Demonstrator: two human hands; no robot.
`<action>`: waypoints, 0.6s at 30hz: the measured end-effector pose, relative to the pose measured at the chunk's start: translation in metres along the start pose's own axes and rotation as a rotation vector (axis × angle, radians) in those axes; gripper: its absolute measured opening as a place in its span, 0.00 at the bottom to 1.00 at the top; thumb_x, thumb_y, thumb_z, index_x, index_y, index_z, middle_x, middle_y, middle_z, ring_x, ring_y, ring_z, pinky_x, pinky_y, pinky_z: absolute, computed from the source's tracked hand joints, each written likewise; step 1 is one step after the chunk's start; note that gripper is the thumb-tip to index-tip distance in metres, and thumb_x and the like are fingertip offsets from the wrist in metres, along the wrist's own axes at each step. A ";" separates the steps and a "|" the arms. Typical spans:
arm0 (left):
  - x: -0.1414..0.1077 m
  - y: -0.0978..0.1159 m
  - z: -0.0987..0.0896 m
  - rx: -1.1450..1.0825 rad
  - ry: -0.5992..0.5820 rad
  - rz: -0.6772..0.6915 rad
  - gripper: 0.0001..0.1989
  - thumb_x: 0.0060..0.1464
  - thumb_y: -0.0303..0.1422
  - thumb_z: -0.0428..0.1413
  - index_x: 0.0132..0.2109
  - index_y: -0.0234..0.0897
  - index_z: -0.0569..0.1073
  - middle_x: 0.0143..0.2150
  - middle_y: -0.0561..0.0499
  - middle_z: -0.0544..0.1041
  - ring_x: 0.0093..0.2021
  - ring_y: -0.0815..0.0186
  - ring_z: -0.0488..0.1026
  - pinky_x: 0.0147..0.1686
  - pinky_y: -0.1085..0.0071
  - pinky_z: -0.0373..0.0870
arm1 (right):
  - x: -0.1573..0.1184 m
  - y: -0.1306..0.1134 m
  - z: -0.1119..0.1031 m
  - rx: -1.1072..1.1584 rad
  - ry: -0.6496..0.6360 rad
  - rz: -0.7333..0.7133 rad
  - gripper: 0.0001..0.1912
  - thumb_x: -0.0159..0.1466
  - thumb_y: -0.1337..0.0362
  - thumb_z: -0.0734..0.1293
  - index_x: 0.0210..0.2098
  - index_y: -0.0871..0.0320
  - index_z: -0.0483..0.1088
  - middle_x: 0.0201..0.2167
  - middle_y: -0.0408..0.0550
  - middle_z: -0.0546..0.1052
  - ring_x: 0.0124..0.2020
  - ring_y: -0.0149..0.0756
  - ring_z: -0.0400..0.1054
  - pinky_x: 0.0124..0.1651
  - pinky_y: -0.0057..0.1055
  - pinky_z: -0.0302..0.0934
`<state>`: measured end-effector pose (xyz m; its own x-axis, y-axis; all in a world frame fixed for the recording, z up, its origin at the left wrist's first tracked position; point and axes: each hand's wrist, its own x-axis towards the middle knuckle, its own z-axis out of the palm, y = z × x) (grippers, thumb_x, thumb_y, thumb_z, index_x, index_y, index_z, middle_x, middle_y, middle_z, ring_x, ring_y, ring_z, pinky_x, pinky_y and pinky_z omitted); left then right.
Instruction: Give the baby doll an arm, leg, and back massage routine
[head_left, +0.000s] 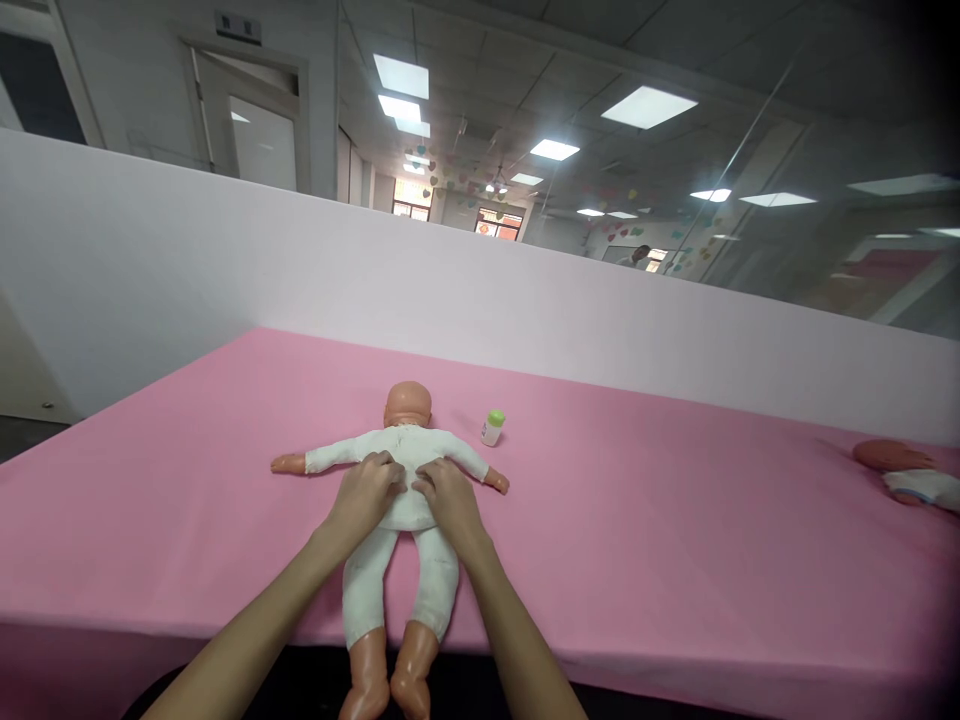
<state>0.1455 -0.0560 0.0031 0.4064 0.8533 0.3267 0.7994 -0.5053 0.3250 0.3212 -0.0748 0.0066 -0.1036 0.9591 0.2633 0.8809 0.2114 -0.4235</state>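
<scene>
A baby doll (409,508) with a white cloth body lies face down on the pink table, its arms spread and its feet past the front edge. My left hand (369,488) rests on the left side of its back, fingers curled. On the right side of the back lies my right hand (448,492), its fingers bent too. The fingertips face each other with a small gap between them. Whether they pinch any cloth is too small to tell. A small white bottle with a green cap (493,428) stands right of the doll's head.
The pink table (637,520) ends in front at the doll's legs. A second doll (919,482) lies at the far right. Behind the table runs a low white wall (525,300) with glass above it. A person (637,257) appears small in the glass.
</scene>
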 end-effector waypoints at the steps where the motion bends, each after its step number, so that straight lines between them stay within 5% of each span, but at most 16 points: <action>1: -0.003 0.002 -0.001 0.010 -0.018 0.004 0.09 0.63 0.25 0.56 0.35 0.40 0.77 0.39 0.46 0.78 0.42 0.56 0.74 0.37 0.64 0.64 | -0.003 0.001 -0.001 0.016 -0.016 -0.014 0.08 0.71 0.69 0.68 0.47 0.58 0.79 0.47 0.50 0.81 0.51 0.42 0.73 0.50 0.30 0.62; 5: -0.002 0.007 0.006 0.092 -0.106 -0.036 0.13 0.63 0.24 0.55 0.31 0.40 0.77 0.36 0.46 0.79 0.42 0.55 0.75 0.38 0.64 0.64 | -0.003 -0.001 0.012 -0.106 -0.071 -0.010 0.08 0.72 0.69 0.67 0.39 0.58 0.79 0.43 0.52 0.81 0.47 0.43 0.73 0.46 0.32 0.62; 11: 0.009 0.003 0.021 0.080 -0.084 -0.093 0.13 0.64 0.24 0.52 0.34 0.38 0.78 0.36 0.43 0.80 0.41 0.53 0.75 0.36 0.62 0.63 | 0.006 -0.002 0.030 -0.214 -0.060 0.039 0.13 0.73 0.71 0.63 0.35 0.58 0.77 0.41 0.53 0.80 0.45 0.43 0.73 0.44 0.33 0.61; 18: -0.017 0.003 0.001 -0.060 0.025 0.001 0.09 0.64 0.28 0.56 0.38 0.43 0.80 0.42 0.44 0.79 0.45 0.51 0.75 0.41 0.61 0.67 | -0.018 -0.002 -0.005 0.042 -0.023 -0.050 0.09 0.72 0.71 0.65 0.41 0.58 0.78 0.43 0.49 0.80 0.48 0.41 0.72 0.50 0.33 0.62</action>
<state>0.1413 -0.0714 -0.0027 0.3955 0.8494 0.3494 0.7707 -0.5139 0.3768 0.3237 -0.0932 0.0067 -0.1580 0.9511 0.2653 0.8540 0.2665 -0.4468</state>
